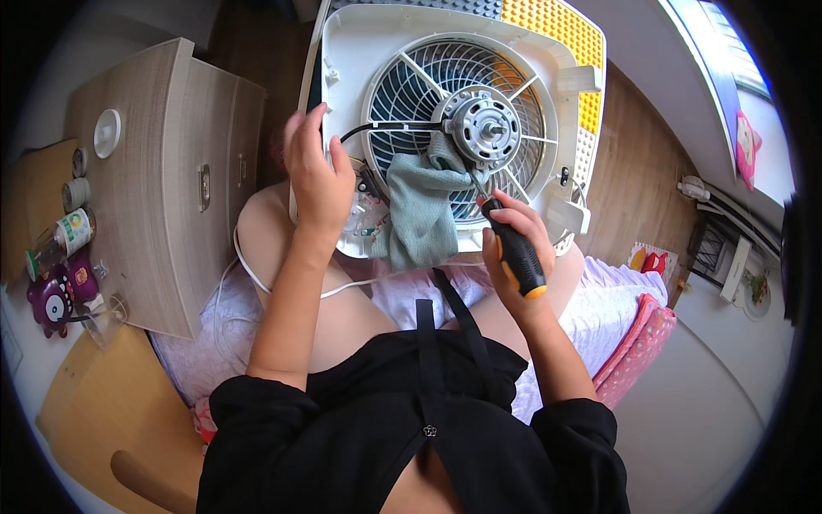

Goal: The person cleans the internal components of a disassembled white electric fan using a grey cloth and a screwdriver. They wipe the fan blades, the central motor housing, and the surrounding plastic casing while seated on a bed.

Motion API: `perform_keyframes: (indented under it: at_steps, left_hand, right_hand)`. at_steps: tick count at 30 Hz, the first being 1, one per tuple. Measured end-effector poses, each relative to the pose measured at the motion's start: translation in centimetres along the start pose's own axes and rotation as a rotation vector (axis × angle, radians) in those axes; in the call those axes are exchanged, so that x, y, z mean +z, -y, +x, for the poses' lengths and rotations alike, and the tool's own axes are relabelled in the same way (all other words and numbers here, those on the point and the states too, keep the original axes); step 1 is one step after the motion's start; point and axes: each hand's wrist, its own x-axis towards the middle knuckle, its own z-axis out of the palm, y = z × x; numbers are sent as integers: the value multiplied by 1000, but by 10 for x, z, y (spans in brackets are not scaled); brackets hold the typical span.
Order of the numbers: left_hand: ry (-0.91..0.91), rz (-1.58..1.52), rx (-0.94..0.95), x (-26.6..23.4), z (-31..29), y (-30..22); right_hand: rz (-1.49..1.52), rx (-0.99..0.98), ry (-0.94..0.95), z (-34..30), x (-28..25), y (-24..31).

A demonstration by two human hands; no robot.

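Observation:
A white fan housing [351, 60] lies in front of me with its round grille and bare metal motor [485, 127] facing up. My right hand [520, 248] is wrapped round a screwdriver [516, 254] with a black and orange handle. Its shaft points up toward the lower side of the motor, where a grey-green cloth [421, 210] hangs across the grille. The screwdriver's tip is hard to make out against the cloth. At the housing's left edge is my left hand [321, 184], fingers apart and holding nothing, close to a black cable [368, 128] that runs to the motor.
Under the housing is a studded yellow and grey board [552, 30]. A white cord [342, 289] crosses my lap. To the left stands a wooden cabinet [154, 188], with a bottle [73, 230] and purple toy [51, 300] beyond. A rolled pink dotted cloth [635, 347] lies at right.

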Motion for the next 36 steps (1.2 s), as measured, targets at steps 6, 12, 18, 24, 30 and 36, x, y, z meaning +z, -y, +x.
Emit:
perform_keyframes:
  at_steps: [6, 12, 18, 24, 30, 36]
  left_hand:
    - [56, -39, 0, 3, -5, 11]
    - [145, -113, 225, -10, -12, -46]
    - [308, -113, 257, 39, -31, -81]
    - [276, -69, 297, 49, -39, -84]
    - [542, -610, -62, 44, -20, -58]
    - [354, -1207, -619, 27, -8, -40]
  right_hand:
    - [473, 216, -178, -3, 19, -7]
    - [232, 139, -90, -2, -8, 8]
    - [440, 137, -104, -5, -44, 19]
    - [411, 171, -121, -21, -58, 16]
    - [455, 160, -83, -26, -57, 9]
    - [446, 194, -127, -30, -65, 8]
